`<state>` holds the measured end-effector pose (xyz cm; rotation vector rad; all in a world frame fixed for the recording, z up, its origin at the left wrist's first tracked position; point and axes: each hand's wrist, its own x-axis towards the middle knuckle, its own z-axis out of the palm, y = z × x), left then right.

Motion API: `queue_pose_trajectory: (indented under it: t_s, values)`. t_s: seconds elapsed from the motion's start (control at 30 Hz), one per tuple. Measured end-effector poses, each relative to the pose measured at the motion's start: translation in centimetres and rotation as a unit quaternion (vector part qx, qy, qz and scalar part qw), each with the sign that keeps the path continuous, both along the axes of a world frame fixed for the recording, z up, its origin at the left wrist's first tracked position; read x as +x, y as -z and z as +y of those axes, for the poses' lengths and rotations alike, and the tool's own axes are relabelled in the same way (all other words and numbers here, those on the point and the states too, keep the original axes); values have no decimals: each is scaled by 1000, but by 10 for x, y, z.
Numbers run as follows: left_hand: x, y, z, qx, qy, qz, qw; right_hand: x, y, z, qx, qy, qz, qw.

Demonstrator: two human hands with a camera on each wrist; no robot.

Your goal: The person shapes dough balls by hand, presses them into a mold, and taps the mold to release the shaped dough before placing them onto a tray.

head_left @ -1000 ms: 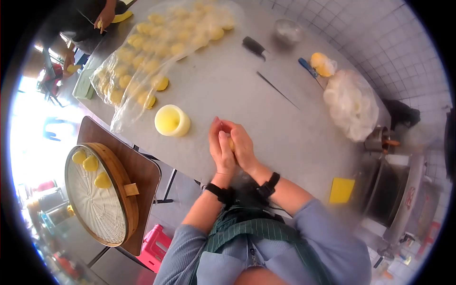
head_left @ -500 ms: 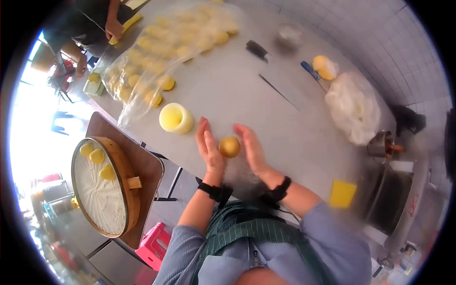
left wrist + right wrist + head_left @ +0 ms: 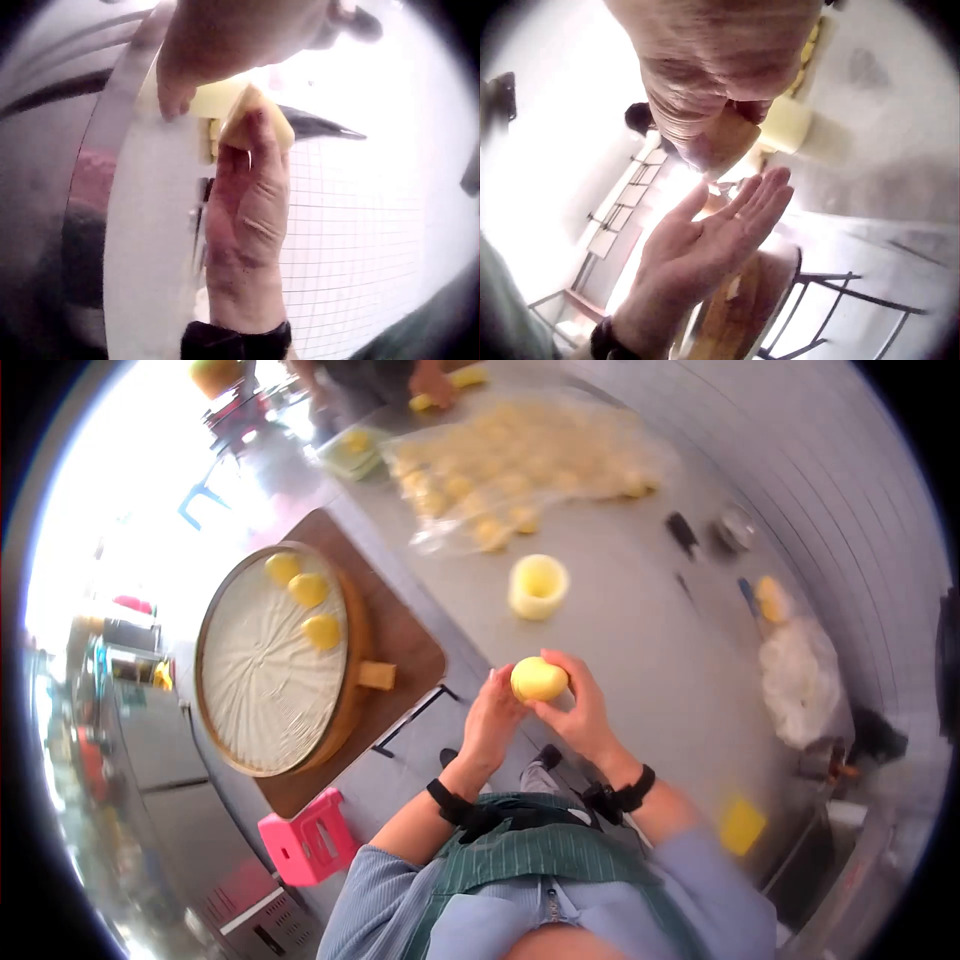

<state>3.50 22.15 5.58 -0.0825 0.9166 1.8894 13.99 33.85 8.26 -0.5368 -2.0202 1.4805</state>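
My right hand (image 3: pixel 588 722) pinches a smooth yellow dough ball (image 3: pixel 539 680) between thumb and fingers, above the table's near edge. Beside it is my left hand (image 3: pixel 492 722), its fingertips close to the ball's left side. In the right wrist view, the left hand (image 3: pixel 705 247) lies palm up with fingers extended below the dough (image 3: pixel 735 142), apart from it. The left wrist view has the right hand (image 3: pixel 251 217) with its fingers on the dough (image 3: pixel 238 127); the left hand (image 3: pixel 225 45) fills the top.
A pale yellow cup (image 3: pixel 538 602) stands ahead. Plastic sheeting (image 3: pixel 560 445) covers many dough pieces; another person's hand (image 3: pixel 432 385) is behind. Left: round bamboo steamer (image 3: pixel 265 685) with several yellow pieces, pink stool (image 3: pixel 308 838). Right: cleaver (image 3: pixel 683 535), metal bowl (image 3: pixel 735 527), white bag (image 3: pixel 800 685).
The hands were cupped together, then parted with the ball by the left palm; now the right fingers pinch it. The head view has swung left, bringing the steamer closer to the middle.
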Motion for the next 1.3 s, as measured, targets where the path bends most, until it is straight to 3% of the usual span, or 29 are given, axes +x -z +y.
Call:
queue_pose_trajectory:
  t_s: [0.03,0.07,0.13,0.3,0.4,0.57,0.63,0.77,0.93,1.07,1.13,1.17,1.23,1.3]
  values:
    - [-9,-12,-12,79,12,-48,996,-14,-10,-16,10,-30,11,999]
    - [-16,-23,-24,82,-15,-39,996,-30,-18,-32,12,-58,18,998]
    - [-33,-42,-49,58,-86,-37,994,-65,-29,-66,129,-92,43,986]
    - [-88,-49,-127,-15,-260,-12,965,-139,-49,-137,93,-233,17,968]
    - [-118,-40,-170,7,-294,-32,955,-179,-66,-162,128,-318,4,939]
    - [-160,-27,-226,86,-293,-150,940,-228,-63,-216,247,-381,23,891]
    - [-169,-25,-238,83,-317,-144,934,-240,-63,-231,261,-391,23,883]
    - [-183,-5,-254,87,-356,-143,920,-261,-56,-247,279,-421,13,863]
    - [-210,-15,-269,71,-396,-111,909,-302,-61,-259,319,-427,53,844]
    - [-228,-19,-279,113,-459,-49,880,-335,-59,-267,227,-516,18,826]
    - [-241,-26,-286,133,-451,-44,881,-351,-60,-272,293,-516,67,802]
    - [-245,-30,-288,111,-467,-52,876,-360,-62,-269,287,-519,72,802]
    - [-256,-41,-289,135,-458,-63,877,-380,-81,-258,158,-573,-12,804]
    - [-265,-43,-291,191,-435,-107,874,-397,-94,-238,164,-565,-6,809]
